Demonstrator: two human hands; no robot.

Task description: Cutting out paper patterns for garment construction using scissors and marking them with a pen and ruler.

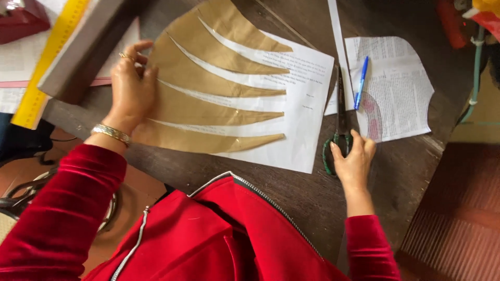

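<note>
Head view: right hand [355, 162] on scissors [339, 125]

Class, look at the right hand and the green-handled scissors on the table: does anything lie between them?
Nothing visible does. The right hand already rests on the green handles of the scissors; the blue pen lies apart, further up on the printed sheet.

brown pattern piece [208, 88]: matt paper | table [291, 192]: dark worn wood | scissors [339, 136]: probably plastic-handled metal
</note>
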